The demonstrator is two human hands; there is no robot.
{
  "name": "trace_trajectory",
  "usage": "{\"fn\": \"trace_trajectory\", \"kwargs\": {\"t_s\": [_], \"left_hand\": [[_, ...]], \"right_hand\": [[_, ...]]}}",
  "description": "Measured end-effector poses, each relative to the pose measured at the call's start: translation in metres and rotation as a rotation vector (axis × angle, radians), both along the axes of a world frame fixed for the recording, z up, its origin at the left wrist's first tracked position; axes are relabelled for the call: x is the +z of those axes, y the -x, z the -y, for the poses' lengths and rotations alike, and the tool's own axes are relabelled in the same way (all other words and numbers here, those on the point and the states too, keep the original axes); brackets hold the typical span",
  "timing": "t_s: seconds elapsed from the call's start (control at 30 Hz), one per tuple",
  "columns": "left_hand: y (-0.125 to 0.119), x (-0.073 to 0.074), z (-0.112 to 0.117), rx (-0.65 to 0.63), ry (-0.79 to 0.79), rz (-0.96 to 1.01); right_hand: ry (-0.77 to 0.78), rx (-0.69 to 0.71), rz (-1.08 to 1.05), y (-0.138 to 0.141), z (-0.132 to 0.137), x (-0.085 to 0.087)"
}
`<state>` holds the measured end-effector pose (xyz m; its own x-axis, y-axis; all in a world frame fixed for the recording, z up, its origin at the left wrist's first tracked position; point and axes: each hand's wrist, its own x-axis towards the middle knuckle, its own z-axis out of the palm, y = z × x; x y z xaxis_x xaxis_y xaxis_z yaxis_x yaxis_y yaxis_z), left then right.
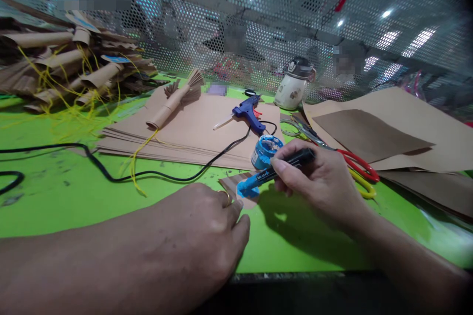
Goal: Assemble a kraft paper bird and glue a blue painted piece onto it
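My right hand is closed round a black-handled brush whose blue-coated tip touches a small piece of brown paper on the green table. A small pot of blue paint stands just behind the brush. My left hand, with a ring on one finger, lies with its fingers bent down beside the near edge of that paper piece. Whether it presses on the paper I cannot tell.
A stack of brown paper sheets bears a blue glue gun and a rolled paper piece. A black cable crosses the table. Red-and-yellow scissors, more brown sheets, a jar and a pile of paper rolls lie around.
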<state>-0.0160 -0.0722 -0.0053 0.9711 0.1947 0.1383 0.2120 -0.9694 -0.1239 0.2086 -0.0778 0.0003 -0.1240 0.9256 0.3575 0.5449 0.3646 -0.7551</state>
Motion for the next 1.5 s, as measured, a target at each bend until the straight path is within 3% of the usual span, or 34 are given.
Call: {"fn": "trace_trajectory", "kwargs": {"t_s": [0.37, 0.6, 0.83, 1.1, 1.37, 1.5], "left_hand": [[-0.0022, 0.0011, -0.0012, -0.036, -0.108, -0.060], [-0.0028, 0.0018, -0.0006, -0.023, -0.057, -0.054], [-0.0014, 0.0004, -0.0012, -0.010, -0.038, -0.052], [-0.0005, 0.0002, -0.0003, -0.010, -0.047, -0.039], [-0.0011, -0.0005, -0.0018, -0.018, -0.047, -0.003], [-0.0004, -0.0019, -0.0014, -0.023, -0.057, 0.007]], "right_hand": [[-0.004, 0.011, -0.054, 0.0028, 0.0008, -0.0004], [0.001, -0.026, -0.007, -0.0008, -0.0018, -0.0002], [-0.097, -0.084, -0.078, -0.0017, -0.0026, -0.0017], [-0.032, -0.001, -0.023, -0.0015, -0.0014, 0.0004], [-0.091, -0.052, -0.078, -0.0015, -0.0014, -0.0002], [-0.036, 0.000, -0.033, -0.0012, -0.0012, 0.0005]]}}
